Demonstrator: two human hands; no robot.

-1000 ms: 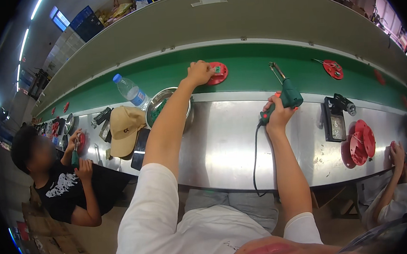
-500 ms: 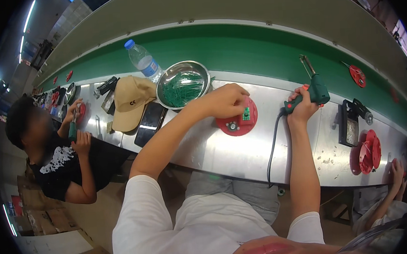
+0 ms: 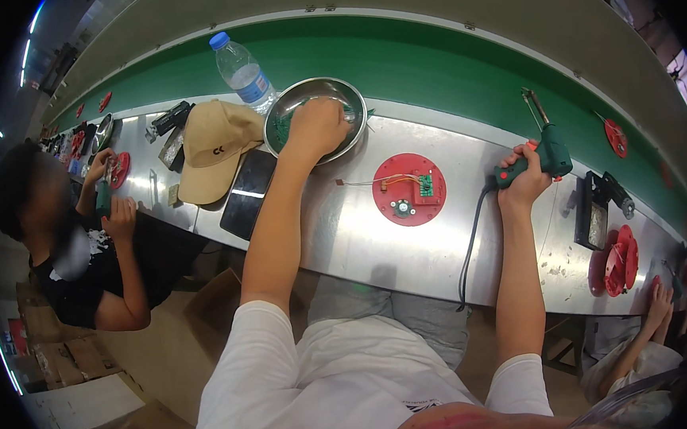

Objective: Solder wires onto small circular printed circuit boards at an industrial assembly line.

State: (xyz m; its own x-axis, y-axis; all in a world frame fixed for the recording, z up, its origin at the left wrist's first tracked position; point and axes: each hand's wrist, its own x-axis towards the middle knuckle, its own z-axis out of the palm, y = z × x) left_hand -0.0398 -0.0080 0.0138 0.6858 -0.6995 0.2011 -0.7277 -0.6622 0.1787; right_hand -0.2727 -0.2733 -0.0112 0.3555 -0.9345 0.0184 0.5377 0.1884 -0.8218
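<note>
My left hand (image 3: 320,126) reaches down into a steel bowl (image 3: 361,106) of thin green wires (image 3: 282,123). Its fingertips are hidden, so I cannot tell whether it grips any. My right hand (image 3: 523,180) is closed round the handle of a green corded soldering gun (image 3: 553,153), whose metal tip points up and away. Between my hands a round red plastic disc (image 3: 386,173) lies flat on the bench. On it sit a small green circuit board (image 3: 426,185) and a round metal part (image 3: 402,208). Thin pale wires (image 3: 361,182) run from the disc out past its left edge.
Left of the bowl are a water bottle (image 3: 246,78), a tan cap (image 3: 212,156) and a black phone (image 3: 247,196). At right stand a black tray-like holder (image 3: 590,217) and stacked red discs (image 3: 621,261). A co-worker (image 3: 67,242) sits at left; another person's hands (image 3: 659,302) show at right.
My left hand has moved from the red disc, left and away, into the bowl. The disc's board and wires are now uncovered. My right hand still holds the soldering gun; the view has shifted slightly.
</note>
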